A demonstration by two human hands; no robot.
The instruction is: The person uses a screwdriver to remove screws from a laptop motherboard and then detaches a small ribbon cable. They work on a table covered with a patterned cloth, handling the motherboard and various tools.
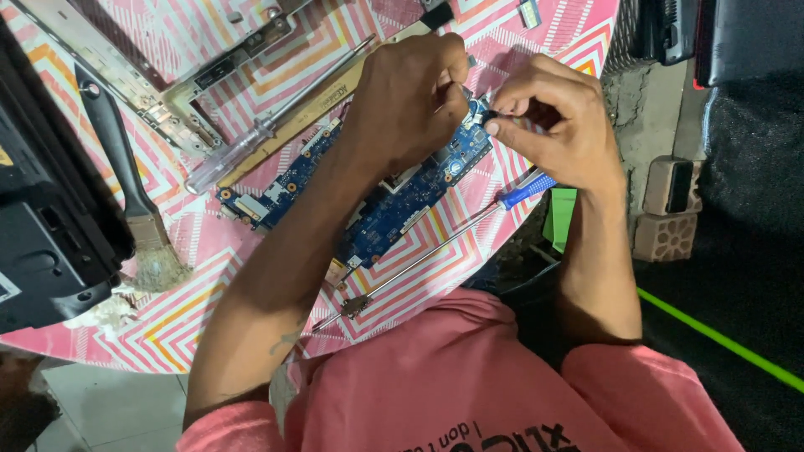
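From the head view I look straight down on a round table (193,318) covered in a pink, white and orange zigzag cloth. A long blue printed circuit board (394,205) lies across it near the edge closest to me, running from lower left up to the right.

My left hand (410,96) rests on the upper right end of the board, fingers curled down onto it; its grip is closed over that end, though I cannot tell exactly what it pinches. My right hand (557,121) is just beside it, touching the same end of the board, thumb and forefinger pressed together in a narrow pinch on something too small to make out.

A thin-shafted screwdriver with a blue handle (435,251) lies on the cloth beside the board, its handle under my right hand's wrist and its tip pointing toward my chest. A second screwdriver with a clear plastic handle (251,142) lies on the far side of the board, next to a flat wooden strip (310,113). Further left sits a black-handled brush with worn bristles (134,201), and beside it a black plastic laptop casing (42,226). A silver metal hinge frame (184,75) lies at the top of the table.
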